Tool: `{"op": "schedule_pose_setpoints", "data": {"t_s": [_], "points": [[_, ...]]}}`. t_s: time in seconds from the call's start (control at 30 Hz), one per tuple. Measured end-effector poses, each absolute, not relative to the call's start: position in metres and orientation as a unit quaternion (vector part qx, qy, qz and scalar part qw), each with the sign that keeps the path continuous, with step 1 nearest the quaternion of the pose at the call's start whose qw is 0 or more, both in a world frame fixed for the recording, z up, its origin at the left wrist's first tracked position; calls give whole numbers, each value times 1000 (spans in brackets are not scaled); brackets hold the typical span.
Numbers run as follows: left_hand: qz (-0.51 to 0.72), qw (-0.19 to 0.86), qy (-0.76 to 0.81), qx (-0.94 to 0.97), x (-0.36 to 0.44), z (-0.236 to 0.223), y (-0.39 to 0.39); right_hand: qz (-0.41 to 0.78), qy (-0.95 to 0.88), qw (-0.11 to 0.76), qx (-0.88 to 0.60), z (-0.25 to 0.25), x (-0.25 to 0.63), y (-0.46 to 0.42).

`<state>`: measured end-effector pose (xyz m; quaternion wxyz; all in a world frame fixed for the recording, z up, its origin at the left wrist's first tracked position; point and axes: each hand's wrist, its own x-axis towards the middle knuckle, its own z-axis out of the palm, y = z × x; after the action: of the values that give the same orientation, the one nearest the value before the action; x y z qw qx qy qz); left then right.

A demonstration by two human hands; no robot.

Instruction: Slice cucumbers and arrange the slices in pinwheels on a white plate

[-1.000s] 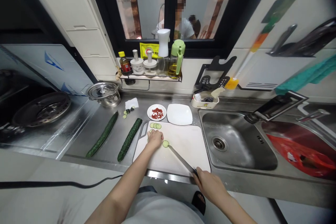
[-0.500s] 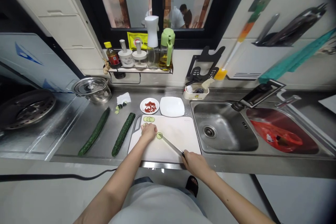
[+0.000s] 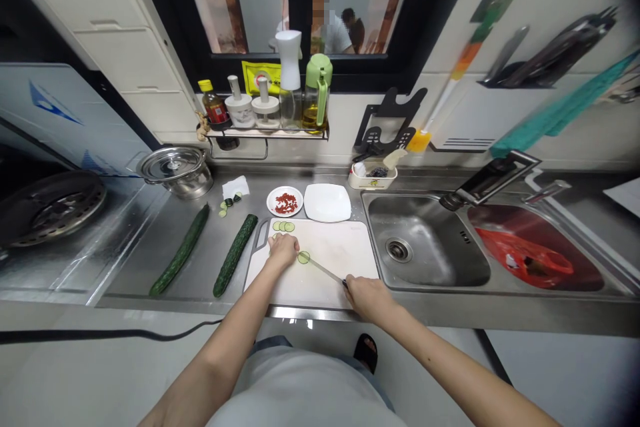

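My right hand (image 3: 370, 297) grips a kitchen knife (image 3: 327, 271) by its dark handle, the blade slanting up and left across the white cutting board (image 3: 345, 243). The blade's tip end meets a round cucumber slice (image 3: 303, 257). Close beside that slice, my left hand (image 3: 284, 251) is closed with its fingers curled down; what lies under them is mostly hidden. A short row of cucumber slices (image 3: 283, 227) lies just beyond it on the board. Two whole cucumbers (image 3: 235, 255) rest on the steel counter to the left.
Behind the board stand a plate of chopped red pieces (image 3: 286, 202) and a white plate (image 3: 327, 203). A sink (image 3: 430, 240) adjoins on the right. Cucumber ends (image 3: 230, 202) lie by a white tissue (image 3: 235, 187). A lidded pot (image 3: 176, 173) stands back left; a bottle shelf (image 3: 267, 133) hangs above.
My right hand has shifted slightly up and left, and the knife blade has turned more edge-on beside the slice. My left hand has hardly moved.
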<state>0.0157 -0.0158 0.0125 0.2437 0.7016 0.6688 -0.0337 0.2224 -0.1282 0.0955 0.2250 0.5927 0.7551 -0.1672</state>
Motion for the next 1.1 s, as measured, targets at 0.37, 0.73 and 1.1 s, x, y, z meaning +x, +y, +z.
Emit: {"op": "schedule_pose_setpoints", "data": {"t_s": [0.37, 0.73, 1.1], "points": [[-26, 244, 670, 701, 15, 10, -15, -155, 761, 227, 587, 91, 227, -127], [-20, 240, 668, 704, 16, 10, -16, -186, 740, 221, 607, 90, 235, -137], [-10, 226, 671, 706, 18, 14, -24, -218, 713, 176, 642, 93, 253, -147]]}}
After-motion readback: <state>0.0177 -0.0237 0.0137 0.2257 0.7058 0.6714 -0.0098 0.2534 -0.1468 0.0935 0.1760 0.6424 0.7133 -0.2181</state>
